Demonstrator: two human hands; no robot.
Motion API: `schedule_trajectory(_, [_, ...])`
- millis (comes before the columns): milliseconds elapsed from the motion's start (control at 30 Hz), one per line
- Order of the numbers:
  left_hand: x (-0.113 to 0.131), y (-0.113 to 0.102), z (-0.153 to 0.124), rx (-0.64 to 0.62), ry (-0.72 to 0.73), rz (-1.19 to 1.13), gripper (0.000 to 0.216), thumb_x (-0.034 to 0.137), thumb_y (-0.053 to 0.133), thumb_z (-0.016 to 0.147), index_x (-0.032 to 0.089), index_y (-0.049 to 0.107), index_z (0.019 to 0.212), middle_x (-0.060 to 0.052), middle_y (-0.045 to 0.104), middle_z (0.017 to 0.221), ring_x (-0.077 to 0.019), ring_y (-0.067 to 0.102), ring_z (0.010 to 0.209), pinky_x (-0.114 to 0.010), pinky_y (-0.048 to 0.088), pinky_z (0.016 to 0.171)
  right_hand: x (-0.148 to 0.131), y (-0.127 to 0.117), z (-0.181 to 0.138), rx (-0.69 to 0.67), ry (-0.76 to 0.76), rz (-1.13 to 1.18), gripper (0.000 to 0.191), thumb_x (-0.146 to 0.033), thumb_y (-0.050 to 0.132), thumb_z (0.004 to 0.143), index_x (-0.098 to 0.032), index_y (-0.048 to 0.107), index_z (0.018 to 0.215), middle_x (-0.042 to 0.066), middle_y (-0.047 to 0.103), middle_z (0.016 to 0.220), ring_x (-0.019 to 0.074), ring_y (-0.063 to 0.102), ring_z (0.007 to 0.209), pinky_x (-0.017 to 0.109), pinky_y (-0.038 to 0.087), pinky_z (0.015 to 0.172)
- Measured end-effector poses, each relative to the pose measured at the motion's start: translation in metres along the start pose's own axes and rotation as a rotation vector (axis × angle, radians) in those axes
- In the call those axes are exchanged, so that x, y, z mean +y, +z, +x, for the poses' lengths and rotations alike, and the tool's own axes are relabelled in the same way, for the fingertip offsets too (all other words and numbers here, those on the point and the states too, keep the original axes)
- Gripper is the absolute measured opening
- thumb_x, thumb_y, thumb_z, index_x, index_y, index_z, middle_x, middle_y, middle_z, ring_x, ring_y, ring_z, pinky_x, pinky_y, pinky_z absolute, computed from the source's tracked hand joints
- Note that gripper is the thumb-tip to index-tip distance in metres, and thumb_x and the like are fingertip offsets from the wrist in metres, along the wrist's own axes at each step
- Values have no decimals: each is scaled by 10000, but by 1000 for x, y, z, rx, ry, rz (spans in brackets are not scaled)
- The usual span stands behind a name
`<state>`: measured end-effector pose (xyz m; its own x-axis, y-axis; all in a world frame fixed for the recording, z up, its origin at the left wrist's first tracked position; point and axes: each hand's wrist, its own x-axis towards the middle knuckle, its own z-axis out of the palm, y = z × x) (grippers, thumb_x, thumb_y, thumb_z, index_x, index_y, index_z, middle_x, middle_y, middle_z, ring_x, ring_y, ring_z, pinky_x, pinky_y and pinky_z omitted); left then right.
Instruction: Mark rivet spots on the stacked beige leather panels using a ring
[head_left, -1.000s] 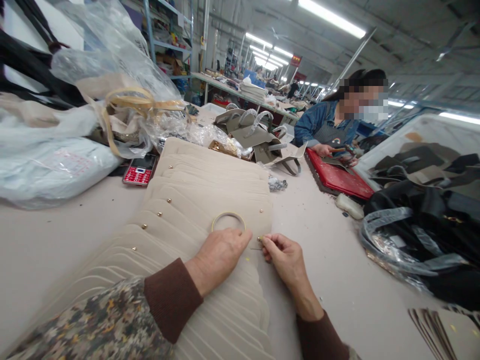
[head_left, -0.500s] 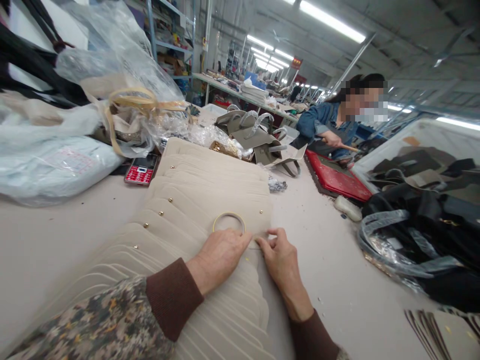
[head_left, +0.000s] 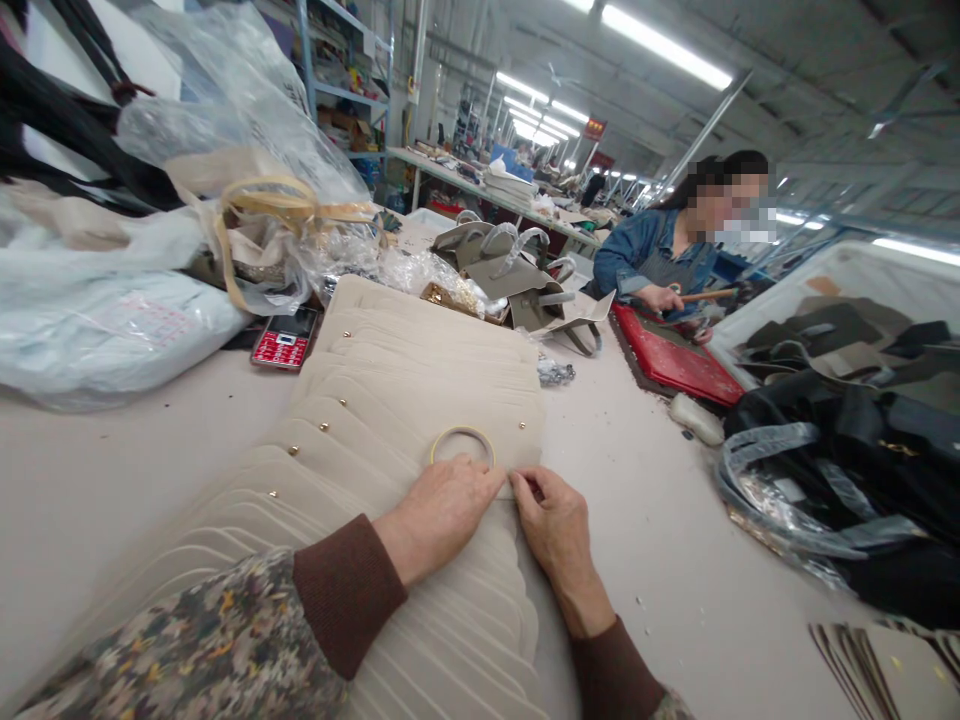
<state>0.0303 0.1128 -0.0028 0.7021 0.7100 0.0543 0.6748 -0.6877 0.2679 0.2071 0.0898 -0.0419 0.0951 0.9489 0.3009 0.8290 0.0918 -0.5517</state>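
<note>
Beige bag panels [head_left: 420, 370] lie overlapped in a long fanned pile in front of me, with small gold studs [head_left: 324, 427] along them. My left hand [head_left: 446, 515] rests on the pile, closed on a narrow yellow-edged roll of tape [head_left: 463, 432] that shows beyond its knuckles. Its fingertips are largely hidden. Close beside it, at the right edge of the panels, my right hand [head_left: 553, 520] is closed with thumb and forefinger pinched together. Whatever lies between those fingertips is too small to make out.
A red and black calculator-like device [head_left: 285, 340] and plastic-wrapped goods [head_left: 112, 330] are on the left. Grey bag pieces [head_left: 517, 275] sit behind. At right are a red board [head_left: 675, 350], a co-worker [head_left: 660, 250] holding a hammer-like tool, black bags [head_left: 847, 480] and stacked pieces [head_left: 892, 665].
My right hand's fingers have drawn together from a looser pose, and the hand has lowered slightly. My left hand and the tape roll barely moved. The co-worker's tool has shifted.
</note>
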Motion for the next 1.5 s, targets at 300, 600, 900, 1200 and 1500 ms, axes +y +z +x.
schedule_trajectory(300, [-13, -6, -5, 63, 8, -113, 145, 161, 406, 965, 191, 536, 910, -25, 639, 787, -203, 597, 731, -307, 426, 632, -7, -22, -6, -289, -155, -89, 376, -342, 507, 943, -199, 652, 626, 3, 638, 635, 130, 558, 594, 232, 374, 579])
schedule_trajectory(600, [-14, -7, -8, 107, 38, -313, 140, 210, 427, 985, 202, 551, 1051, -17, 682, 904, -175, 653, 821, -269, 457, 706, -8, -30, -4, -287, -18, 268, 256, -325, 568, 900, -182, 734, 767, 5, 706, 696, 155, 618, 635, 239, 448, 595])
schedule_trajectory(900, [-7, -9, -8, 17, 28, -318, 330, 214, 459, 978, 192, 415, 1304, -50, 718, 950, -213, 697, 839, -282, 498, 671, -21, -24, -5, -67, -387, 326, 183, -155, 524, 905, -203, 685, 979, 71, 722, 912, 180, 662, 839, 303, 531, 759])
schedule_trajectory(1200, [-7, -7, -5, 66, 35, -310, 69, 175, 444, 966, 189, 509, 985, -24, 650, 857, -182, 634, 794, -280, 444, 666, -21, -15, -10, 91, -379, 104, 182, -119, 515, 826, -206, 663, 764, 27, 684, 674, 141, 615, 583, 243, 479, 594])
schedule_trajectory(1500, [-4, -4, -3, 213, 126, -208, 143, 96, 414, 931, 184, 501, 859, -17, 582, 799, -165, 553, 736, -275, 425, 669, -31, -13, -4, -46, 270, 682, 177, -333, 659, 763, -173, 661, 688, -18, 609, 480, 126, 554, 411, 230, 460, 428])
